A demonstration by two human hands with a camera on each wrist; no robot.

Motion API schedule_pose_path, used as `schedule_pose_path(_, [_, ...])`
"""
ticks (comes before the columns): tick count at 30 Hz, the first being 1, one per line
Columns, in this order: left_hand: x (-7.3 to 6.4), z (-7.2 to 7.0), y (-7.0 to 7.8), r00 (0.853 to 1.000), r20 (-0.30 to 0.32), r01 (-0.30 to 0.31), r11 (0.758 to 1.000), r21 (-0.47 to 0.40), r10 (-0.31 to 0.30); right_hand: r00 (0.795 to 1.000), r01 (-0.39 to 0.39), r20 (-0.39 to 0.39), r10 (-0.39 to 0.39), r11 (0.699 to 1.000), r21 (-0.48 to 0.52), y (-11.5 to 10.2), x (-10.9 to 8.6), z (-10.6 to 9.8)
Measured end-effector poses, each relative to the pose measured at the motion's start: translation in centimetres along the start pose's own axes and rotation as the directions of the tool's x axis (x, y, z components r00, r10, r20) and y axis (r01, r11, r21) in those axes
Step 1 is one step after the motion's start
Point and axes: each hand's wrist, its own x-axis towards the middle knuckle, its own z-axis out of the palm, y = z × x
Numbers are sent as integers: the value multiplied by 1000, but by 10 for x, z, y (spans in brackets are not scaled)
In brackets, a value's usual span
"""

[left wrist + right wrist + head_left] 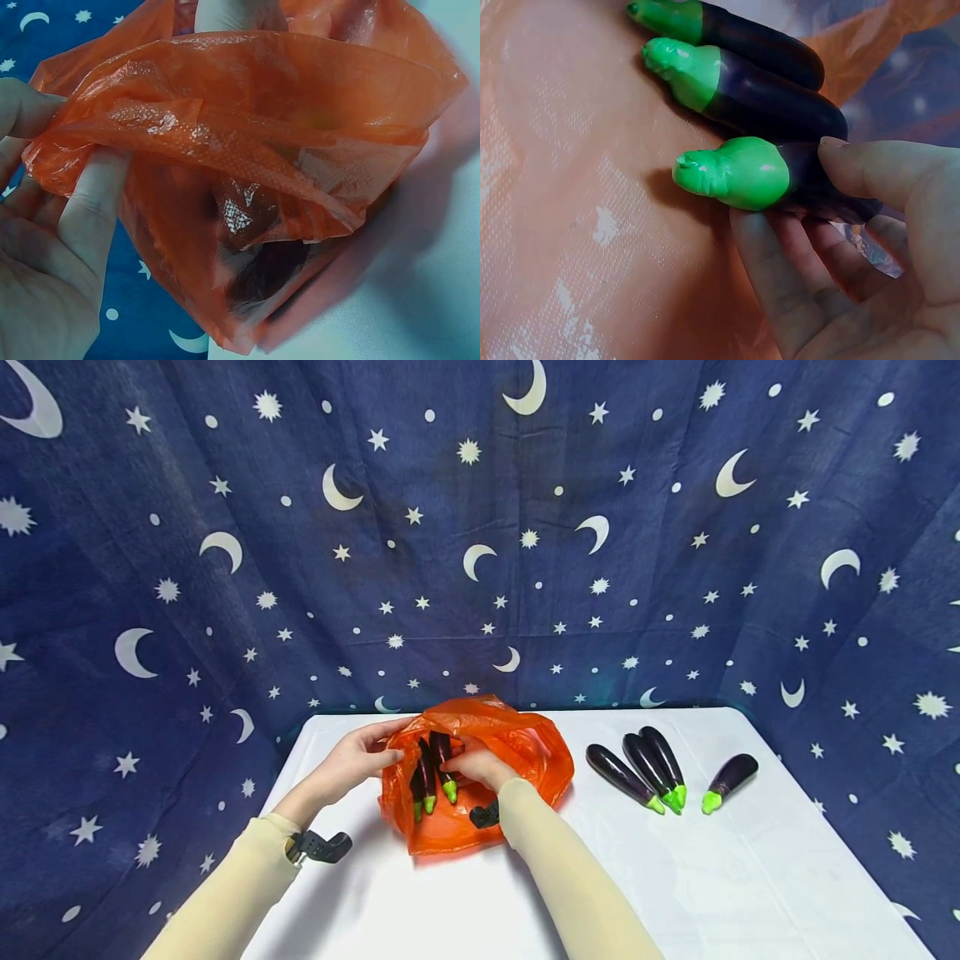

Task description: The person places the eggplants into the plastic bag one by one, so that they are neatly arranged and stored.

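Note:
An orange plastic bag lies on the table with its mouth toward me. My left hand pinches the bag's rim on its left side, thumb and fingers on the thin film. Inside the bag, my right hand grips an eggplant with a bright green cap, thumb on top and fingers beneath. Two more eggplants lie beside it in the bag, a middle one and a farther one, caps pointing the same way. Their far ends are hidden by the bag in the head view.
To the right on the white table lie three eggplants close together, one of them the left eggplant. A single eggplant lies farther right. A blue curtain with moons and stars stands behind the table.

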Motion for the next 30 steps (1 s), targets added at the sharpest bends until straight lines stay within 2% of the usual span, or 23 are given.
schedule_pose_path(14, [0, 1, 0, 1000, 9, 0, 1000, -16, 0, 1000, 18, 13, -17, 998, -53, 0, 0, -1])
schedule_pose_path(23, [0, 1, 1, 1000, 3, -10, 1000, -19, 10, 998, 63, 30, -61, 996, -62, 1, -2, -5])
schedule_pose_path(27, [0, 2, 1, 1000, 4, -11, 1000, -20, 11, 997, 70, 22, -69, 996, -51, 1, -5, -8])
schedule_pose_path(30, [0, 2, 0, 1000, -2, -6, 1000, -17, 5, 997, 80, 6, -79, 993, -92, 0, -11, -10])
